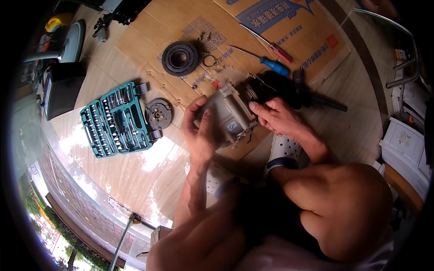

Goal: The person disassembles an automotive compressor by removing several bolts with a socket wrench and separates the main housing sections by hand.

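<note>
A silver metal compressor-like housing is held over the cardboard between my hands. My left hand grips its left side, thumb across the body. At its right end, by a ringed metal nose, my right hand has curled fingers and an extended thumb; what they pinch is hidden. Behind lie a black ring-shaped pulley, a thin metal ring, a blue-handled screwdriver and a red-handled one. A round metal plate lies left of my left hand.
A teal socket case lies open at left, below a black box. Dark tools or cloth sit right of the housing. A metal-framed chair and white drawers stand at right. My knees and perforated clogs fill the lower middle.
</note>
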Available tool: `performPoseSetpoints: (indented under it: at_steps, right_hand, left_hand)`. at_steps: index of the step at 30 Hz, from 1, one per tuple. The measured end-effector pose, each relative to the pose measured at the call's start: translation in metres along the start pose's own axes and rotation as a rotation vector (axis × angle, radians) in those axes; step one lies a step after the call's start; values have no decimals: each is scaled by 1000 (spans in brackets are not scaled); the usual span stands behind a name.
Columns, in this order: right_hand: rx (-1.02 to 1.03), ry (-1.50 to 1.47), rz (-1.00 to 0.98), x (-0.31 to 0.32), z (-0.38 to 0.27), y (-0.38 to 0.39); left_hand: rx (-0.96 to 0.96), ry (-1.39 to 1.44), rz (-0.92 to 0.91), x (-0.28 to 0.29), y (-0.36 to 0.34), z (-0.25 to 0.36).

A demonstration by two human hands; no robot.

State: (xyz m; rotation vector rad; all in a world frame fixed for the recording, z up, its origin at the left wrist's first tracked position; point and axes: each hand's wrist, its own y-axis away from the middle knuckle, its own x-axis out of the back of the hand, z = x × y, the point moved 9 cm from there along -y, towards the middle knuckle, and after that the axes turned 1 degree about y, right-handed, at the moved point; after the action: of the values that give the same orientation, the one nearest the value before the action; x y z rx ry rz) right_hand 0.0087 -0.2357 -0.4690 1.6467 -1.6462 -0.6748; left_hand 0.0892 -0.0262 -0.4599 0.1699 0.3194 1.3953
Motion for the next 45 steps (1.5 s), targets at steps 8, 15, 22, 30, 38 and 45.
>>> performPoseSetpoints:
  at_steps: [8, 15, 22, 30, 38, 45]
  right_hand:
    - [88, -87, -21, -7, 6, -6]
    - [188, 57, 29, -4, 2, -7]
    - [93, -34, -111, -6, -3, -3]
    - [336, 105, 382, 109, -13, -14]
    - [617, 1082, 515, 50, -12, -38]
    - [508, 893, 511, 68, -5, -53]
  left_hand:
    - [-6, -22, 11, 3, -1, -6]
    - [-8, 0, 8, 2, -1, -5]
    - [-17, 20, 20, 1, -1, -4]
    - [-68, 11, 25, 1, -2, -2]
    - [-28, 17, 11, 2, 0, -6]
    - [-64, -6, 35, 1, -2, -2]
